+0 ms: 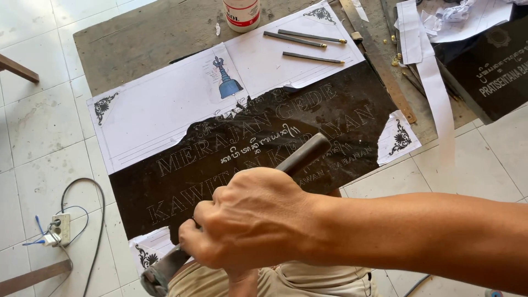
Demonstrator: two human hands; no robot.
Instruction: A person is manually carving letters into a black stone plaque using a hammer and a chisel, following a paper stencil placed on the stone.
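Observation:
My right hand [250,220] is closed in a fist around a tool with a dark handle [305,154]; its worn metal head [159,278] points down-left near my lap. The hand hovers over the near edge of a black stone slab [330,118] engraved with pale lettering. A white paper template [159,110] with corner ornaments and a blue bell picture [226,82] still covers the slab's far half, its edge torn. Under the fist shows a strip of skin [242,280] that may be my left forearm; my left hand itself is hidden.
Three thin metal rods [308,38] lie on the paper at the far side beside a white bottle [242,14]. A long metal ruler [379,63], paper scraps [429,66] and a second black slab [495,71] sit at the right. A power strip [59,230] with cables lies on the tiled floor at left.

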